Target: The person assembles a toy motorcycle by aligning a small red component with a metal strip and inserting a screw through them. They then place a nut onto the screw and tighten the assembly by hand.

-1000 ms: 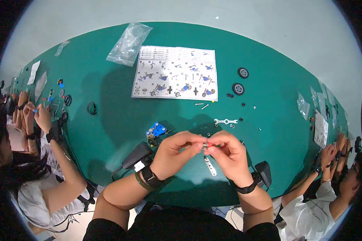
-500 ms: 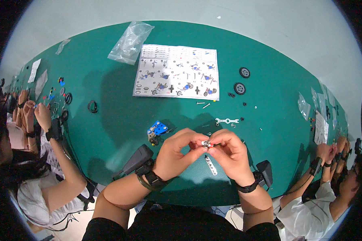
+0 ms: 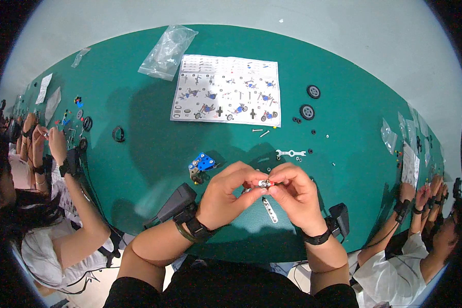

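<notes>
My left hand (image 3: 234, 187) and my right hand (image 3: 294, 194) meet above the table's near side, thumbs and forefingers pinched on a small metal part with a red piece (image 3: 264, 183). The fingertips cover much of this part, and its exact kind cannot be made out. Just below the fingers shows a pale strip with a row of holes (image 3: 270, 210). Left of my left hand sits a blue perforated plate assembly (image 3: 204, 162) with grey metal pieces. A flat metal wrench (image 3: 291, 153) lies beyond my right hand, with small nuts (image 3: 297, 159) close by.
A printed instruction sheet (image 3: 226, 90) lies ahead, beside a clear plastic bag (image 3: 168, 53). Two wheels (image 3: 307, 112) and two screws (image 3: 264, 133) are at the right. A black ring (image 3: 118, 134) lies leftward. Other people work at both sides, one person's hand (image 3: 58, 146) at left.
My hands keep their pinch on the small part, with only a slight shift of the fingers. The view has moved a little. At left, another person's hands have shifted slightly.
</notes>
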A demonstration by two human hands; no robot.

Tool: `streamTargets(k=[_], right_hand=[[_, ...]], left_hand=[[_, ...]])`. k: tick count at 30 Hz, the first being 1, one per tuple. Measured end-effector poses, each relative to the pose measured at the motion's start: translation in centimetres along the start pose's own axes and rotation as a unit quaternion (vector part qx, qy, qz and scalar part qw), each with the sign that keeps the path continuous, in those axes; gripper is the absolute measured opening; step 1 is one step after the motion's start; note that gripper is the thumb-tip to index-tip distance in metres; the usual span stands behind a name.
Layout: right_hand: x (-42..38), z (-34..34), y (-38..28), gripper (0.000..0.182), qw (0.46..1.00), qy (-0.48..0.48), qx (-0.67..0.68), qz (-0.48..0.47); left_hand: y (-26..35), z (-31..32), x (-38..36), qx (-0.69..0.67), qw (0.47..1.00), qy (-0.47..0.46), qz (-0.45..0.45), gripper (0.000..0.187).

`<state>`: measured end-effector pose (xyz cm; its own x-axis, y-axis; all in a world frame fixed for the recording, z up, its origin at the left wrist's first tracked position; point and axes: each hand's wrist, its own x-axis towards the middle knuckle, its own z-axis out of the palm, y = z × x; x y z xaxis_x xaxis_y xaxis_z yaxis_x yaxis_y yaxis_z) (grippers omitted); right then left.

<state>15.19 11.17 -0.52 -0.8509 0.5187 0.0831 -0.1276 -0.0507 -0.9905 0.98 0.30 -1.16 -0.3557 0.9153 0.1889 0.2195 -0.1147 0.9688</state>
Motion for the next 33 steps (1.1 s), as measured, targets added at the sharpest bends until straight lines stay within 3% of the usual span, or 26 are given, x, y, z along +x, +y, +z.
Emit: streamTargets(k=[6,15,33], right_hand=[[-0.11,0.17,-0.11,0.019,0.999,0.008,0.030,0.026],[-0.06,-0.03,0.04,0.016,1.000,0.016,-0.014,0.001],[0.07,-0.06,-0.23,0.015,0.999,0.010,-0.049,-0.011]], left_hand=[[0.57,-0.19,0.30,0.081,0.995,0.032,0.051,0.023],[0.14,-0.18,0.09,0.010,1.000,0.005,0.009,0.023],[0.24,-0.24,0.13,0.021,0.999,-0.002,0.027,0.021]])
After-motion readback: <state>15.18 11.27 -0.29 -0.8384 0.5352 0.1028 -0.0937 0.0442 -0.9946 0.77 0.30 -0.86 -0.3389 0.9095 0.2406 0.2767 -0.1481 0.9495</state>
